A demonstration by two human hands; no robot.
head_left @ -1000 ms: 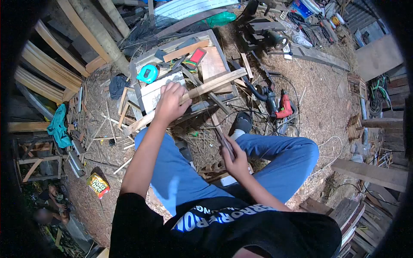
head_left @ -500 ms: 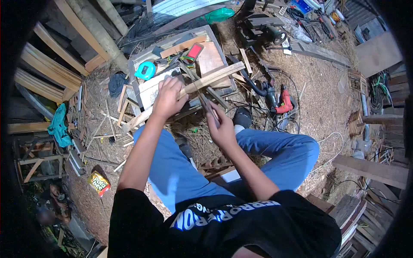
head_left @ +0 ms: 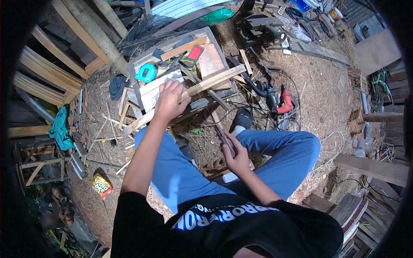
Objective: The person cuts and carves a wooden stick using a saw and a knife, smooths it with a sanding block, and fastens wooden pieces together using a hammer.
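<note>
My left hand [head_left: 171, 101] grips a long wooden strip [head_left: 211, 82], fingers over its far side and thumb along it. The strip lies slantwise across the near edge of a low wooden work table [head_left: 138, 92]. Closed around a long, narrow-bladed tool [head_left: 221, 132], my right hand [head_left: 236, 158] is low between my knees. The tool points up toward the strip and is apart from it; its exact kind is hard to make out. A turquoise tape measure [head_left: 146, 73] sits on the table just beyond my left hand. Near it is a red-faced block [head_left: 195, 52].
A red and black power tool [head_left: 284, 101] with a cord lies on the shavings to the right. A bench machine [head_left: 273, 34] stands farther back. Wood offcuts [head_left: 124, 109] and a yellow snack packet [head_left: 100, 185] are on the left. A plank [head_left: 372, 170] juts in from the right.
My right hand has drawn the narrow tool back toward my body and down, off the wooden strip it was crossing. My left hand stays on the strip.
</note>
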